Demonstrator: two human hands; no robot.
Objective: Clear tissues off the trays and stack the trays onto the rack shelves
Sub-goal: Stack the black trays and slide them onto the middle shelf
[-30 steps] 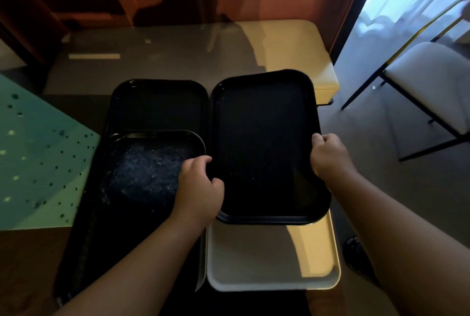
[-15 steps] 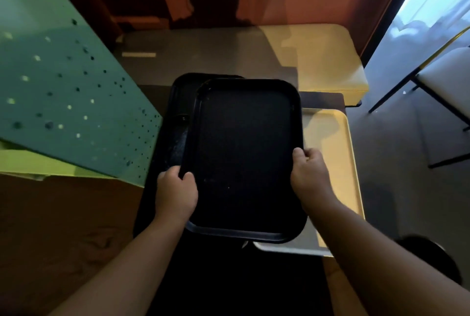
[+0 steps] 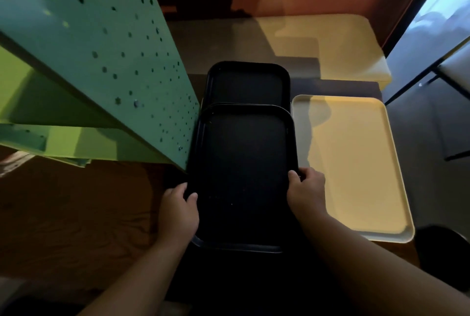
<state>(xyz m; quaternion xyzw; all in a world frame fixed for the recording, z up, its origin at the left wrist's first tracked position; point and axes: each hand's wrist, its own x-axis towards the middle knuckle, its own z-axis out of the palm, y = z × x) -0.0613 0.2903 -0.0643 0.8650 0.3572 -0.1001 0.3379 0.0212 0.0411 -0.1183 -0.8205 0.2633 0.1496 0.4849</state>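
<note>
Now two hands (image 3: 179,210) (image 3: 306,192) grip one black tray (image 3: 244,175); second black tray (image 3: 248,84), one cream tray (image 3: 356,163) beside.

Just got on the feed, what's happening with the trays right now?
A person holds a black tray by its long edges, left hand on one side, right hand on the other. It sits above another black tray, beside the green perforated rack. A cream tray lies to the right. No tissues are visible on any of them.
</note>
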